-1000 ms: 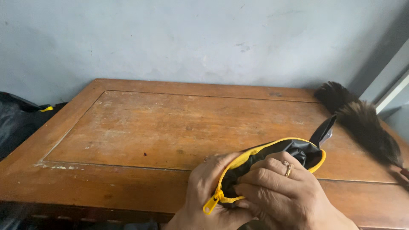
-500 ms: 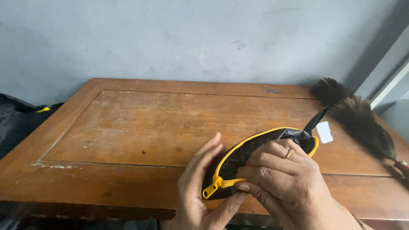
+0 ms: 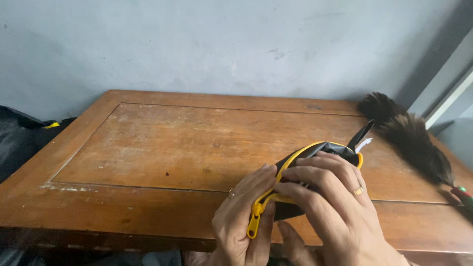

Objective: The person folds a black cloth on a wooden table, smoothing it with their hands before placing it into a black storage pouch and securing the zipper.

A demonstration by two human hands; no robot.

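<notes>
My left hand [image 3: 241, 221] pinches the yellow zipper pull [image 3: 254, 222] of a black pouch [image 3: 315, 157], while my right hand [image 3: 335, 202] clasps the pouch from above. The pouch sits at the near edge of the wooden surface [image 3: 187, 148]. Farther right lies a dark feather duster [image 3: 409, 138].

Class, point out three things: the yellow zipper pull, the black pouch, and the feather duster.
yellow zipper pull [image 3: 253, 224], head view, on its hanging tab.
black pouch [image 3: 315, 150], head view, on the black fabric behind the fingers.
feather duster [image 3: 411, 140], head view, on its dark feathers.
</notes>
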